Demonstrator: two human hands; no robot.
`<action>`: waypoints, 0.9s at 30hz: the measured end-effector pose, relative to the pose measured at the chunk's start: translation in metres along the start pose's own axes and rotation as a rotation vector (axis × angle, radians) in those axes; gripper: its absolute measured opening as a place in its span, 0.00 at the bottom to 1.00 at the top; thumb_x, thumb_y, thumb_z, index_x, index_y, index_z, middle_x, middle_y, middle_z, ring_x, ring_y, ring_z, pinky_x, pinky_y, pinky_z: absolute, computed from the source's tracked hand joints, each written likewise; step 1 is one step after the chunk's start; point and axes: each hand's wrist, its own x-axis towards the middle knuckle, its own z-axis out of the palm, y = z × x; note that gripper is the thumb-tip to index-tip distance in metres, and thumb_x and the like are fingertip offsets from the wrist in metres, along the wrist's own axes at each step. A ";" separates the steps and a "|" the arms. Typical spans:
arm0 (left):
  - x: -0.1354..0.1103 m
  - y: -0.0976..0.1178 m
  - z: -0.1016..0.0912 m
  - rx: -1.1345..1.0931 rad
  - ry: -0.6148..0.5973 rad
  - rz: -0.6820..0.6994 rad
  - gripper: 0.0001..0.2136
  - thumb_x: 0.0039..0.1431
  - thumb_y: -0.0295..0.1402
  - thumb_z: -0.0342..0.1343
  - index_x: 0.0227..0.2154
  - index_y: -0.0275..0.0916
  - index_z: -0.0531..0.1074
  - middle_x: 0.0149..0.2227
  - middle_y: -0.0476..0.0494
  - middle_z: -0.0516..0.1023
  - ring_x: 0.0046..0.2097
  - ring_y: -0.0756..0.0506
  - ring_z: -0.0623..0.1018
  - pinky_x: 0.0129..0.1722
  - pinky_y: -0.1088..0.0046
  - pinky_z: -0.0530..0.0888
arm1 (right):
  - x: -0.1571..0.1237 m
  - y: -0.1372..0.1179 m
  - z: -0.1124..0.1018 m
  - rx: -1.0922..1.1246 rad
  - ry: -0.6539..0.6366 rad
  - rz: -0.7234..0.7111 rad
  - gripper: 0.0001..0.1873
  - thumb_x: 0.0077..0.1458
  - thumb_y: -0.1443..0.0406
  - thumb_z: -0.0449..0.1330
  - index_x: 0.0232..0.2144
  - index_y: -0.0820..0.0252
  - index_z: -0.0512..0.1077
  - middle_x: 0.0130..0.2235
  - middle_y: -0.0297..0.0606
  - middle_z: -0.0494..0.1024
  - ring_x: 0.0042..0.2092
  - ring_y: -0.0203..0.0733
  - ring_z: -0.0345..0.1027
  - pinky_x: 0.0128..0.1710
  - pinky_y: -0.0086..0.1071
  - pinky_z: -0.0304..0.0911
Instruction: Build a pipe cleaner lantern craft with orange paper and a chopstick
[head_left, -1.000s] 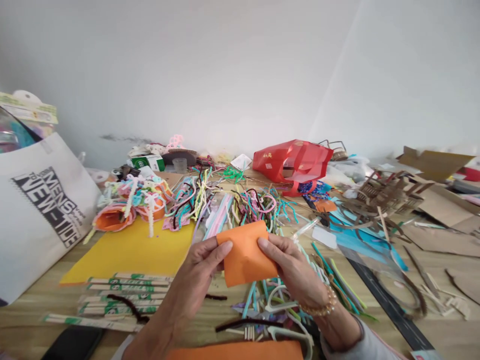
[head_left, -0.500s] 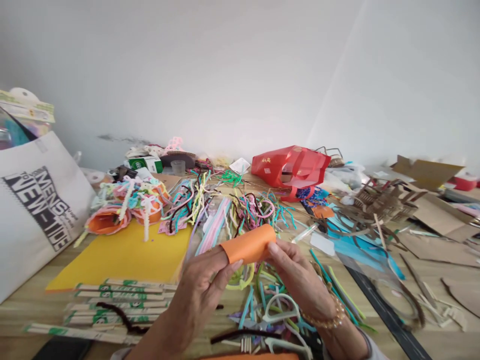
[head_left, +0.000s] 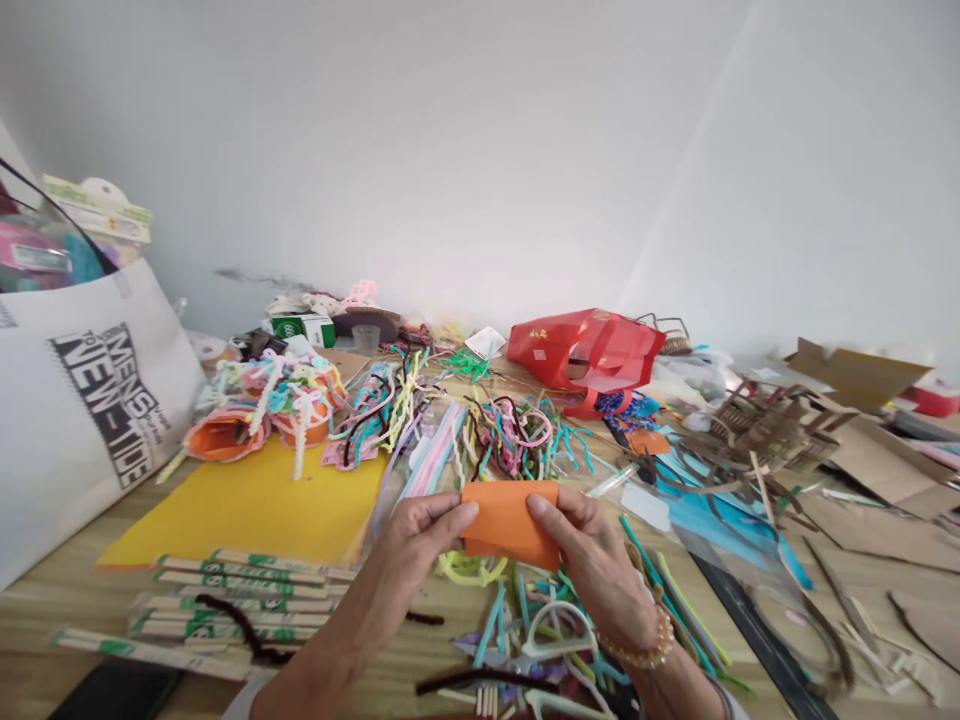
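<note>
I hold a small orange sheet of craft foam or paper [head_left: 506, 520] folded over on itself, just above the wooden table [head_left: 67, 610]. My left hand [head_left: 416, 540] pinches its left edge between thumb and fingers. My right hand [head_left: 592, 555], with a beaded bracelet at the wrist, pinches its right edge. Under the hands lie loose pipe cleaners [head_left: 517, 600] in blue, green, yellow and brown.
A yellow sheet [head_left: 262, 505] lies to the left, with wrapped chopsticks [head_left: 217, 600] in front of it. A printed white tote bag [head_left: 75, 410] stands far left. Tangled pipe cleaners [head_left: 390, 400], a red bag [head_left: 585, 350] and cardboard scraps [head_left: 862, 440] crowd the back and right.
The orange sheet went from held flat, to rolled into a tube, to pressed flat as a fold. Both hands kept hold of it. The camera view shifted slightly.
</note>
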 end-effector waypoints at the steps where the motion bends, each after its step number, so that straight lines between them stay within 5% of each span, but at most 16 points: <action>1: 0.001 -0.002 -0.001 -0.051 -0.014 -0.017 0.12 0.54 0.39 0.60 0.35 0.35 0.80 0.31 0.44 0.81 0.34 0.45 0.77 0.38 0.72 0.72 | 0.000 0.001 0.000 -0.003 -0.002 0.001 0.15 0.57 0.55 0.60 0.39 0.60 0.78 0.33 0.36 0.78 0.35 0.38 0.69 0.37 0.28 0.64; 10: 0.008 -0.011 -0.008 -0.369 -0.080 -0.204 0.14 0.49 0.35 0.66 0.36 0.31 0.80 0.35 0.35 0.83 0.33 0.43 0.81 0.35 0.71 0.75 | 0.002 0.006 0.001 0.022 0.018 0.034 0.17 0.54 0.54 0.62 0.37 0.61 0.78 0.31 0.36 0.78 0.32 0.36 0.69 0.34 0.26 0.66; 17: 0.001 -0.002 0.000 -0.321 -0.066 -0.149 0.14 0.48 0.35 0.66 0.36 0.31 0.80 0.37 0.35 0.83 0.40 0.41 0.81 0.38 0.72 0.74 | 0.000 0.009 -0.002 -0.051 0.004 -0.022 0.16 0.56 0.54 0.61 0.39 0.60 0.77 0.34 0.36 0.78 0.35 0.37 0.70 0.38 0.27 0.66; 22: 0.004 0.002 -0.006 -0.347 -0.063 -0.134 0.16 0.49 0.35 0.65 0.40 0.31 0.78 0.37 0.35 0.83 0.35 0.42 0.81 0.35 0.71 0.75 | -0.003 0.004 -0.004 -0.189 0.030 -0.047 0.18 0.60 0.53 0.55 0.39 0.60 0.76 0.34 0.37 0.77 0.34 0.38 0.69 0.34 0.27 0.64; 27: 0.010 -0.001 -0.015 -0.400 0.030 -0.118 0.13 0.48 0.34 0.67 0.35 0.31 0.79 0.32 0.39 0.83 0.29 0.47 0.79 0.30 0.74 0.75 | -0.005 -0.005 -0.003 -0.380 -0.077 -0.139 0.20 0.59 0.52 0.55 0.45 0.59 0.75 0.41 0.41 0.77 0.43 0.45 0.70 0.44 0.34 0.65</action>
